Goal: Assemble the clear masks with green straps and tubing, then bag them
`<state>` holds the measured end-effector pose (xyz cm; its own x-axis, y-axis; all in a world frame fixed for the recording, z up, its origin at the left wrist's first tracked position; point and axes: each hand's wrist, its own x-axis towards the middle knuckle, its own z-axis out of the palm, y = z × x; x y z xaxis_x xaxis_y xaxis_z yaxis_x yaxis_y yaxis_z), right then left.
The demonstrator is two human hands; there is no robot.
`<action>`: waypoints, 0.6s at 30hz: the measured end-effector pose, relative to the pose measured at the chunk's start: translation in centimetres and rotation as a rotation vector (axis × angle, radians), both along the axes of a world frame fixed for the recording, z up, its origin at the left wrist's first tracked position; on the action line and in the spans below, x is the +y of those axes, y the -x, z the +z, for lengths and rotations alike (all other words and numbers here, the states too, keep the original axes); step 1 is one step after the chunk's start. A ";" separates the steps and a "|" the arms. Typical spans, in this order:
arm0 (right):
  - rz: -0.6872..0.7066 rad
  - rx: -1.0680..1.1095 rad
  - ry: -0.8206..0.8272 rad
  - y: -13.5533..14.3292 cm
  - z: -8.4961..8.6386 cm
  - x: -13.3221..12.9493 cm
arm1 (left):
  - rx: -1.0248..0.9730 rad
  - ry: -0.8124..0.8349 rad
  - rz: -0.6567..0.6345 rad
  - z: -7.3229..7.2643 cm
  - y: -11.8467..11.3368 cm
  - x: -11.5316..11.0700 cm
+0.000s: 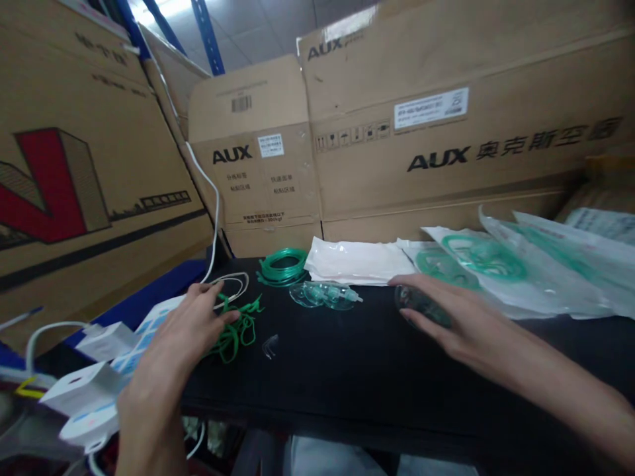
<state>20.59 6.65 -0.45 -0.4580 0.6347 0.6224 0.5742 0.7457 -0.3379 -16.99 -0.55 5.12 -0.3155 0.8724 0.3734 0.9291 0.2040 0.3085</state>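
Observation:
My right hand (449,317) is closed around a clear, dark-looking plastic mask (421,305) at the right of the black table. Only part of that mask shows between the fingers and thumb. On the left, my left hand (196,324) reaches over a tangled pile of green elastic cords (238,334), thumb and fingers apart. Its fingertips are at the pile's edge; whether they touch it I cannot tell. Several small clear bent pieces (270,346) lie just right of the cords. Transparent masks with green connectors (325,295) rest in the middle, beside a coil of green tubing (284,266).
A white packet (354,260) lies at the back. Clear bags with green tubing (483,258) spread along the right. White power strip (141,344) with plugged-in chargers (82,389) sits left. Large cardboard boxes (367,178) wall the back; another box (124,119) stands left.

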 end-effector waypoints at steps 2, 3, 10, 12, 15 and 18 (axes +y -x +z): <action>0.001 -0.022 0.067 0.6 -0.1 -0.5 | 0.050 0.011 0.006 0.2 -2.1 0.4; 0.004 -0.031 0.099 0.9 -0.2 -0.6 | 0.043 -0.030 -0.043 0.5 -3.8 0.5; 0.196 0.039 0.170 3.1 -0.2 -0.9 | -0.587 0.248 -0.660 -2.0 -14.3 2.2; 0.232 0.070 0.165 3.5 -0.1 -0.9 | -0.739 0.266 -0.704 -3.5 -14.8 3.3; 0.228 0.113 0.187 3.6 0.3 -1.1 | -0.862 0.229 -0.753 -4.4 -14.8 4.4; 0.272 0.190 0.265 3.4 1.2 -1.6 | -0.851 0.148 -0.764 -3.8 -14.6 4.4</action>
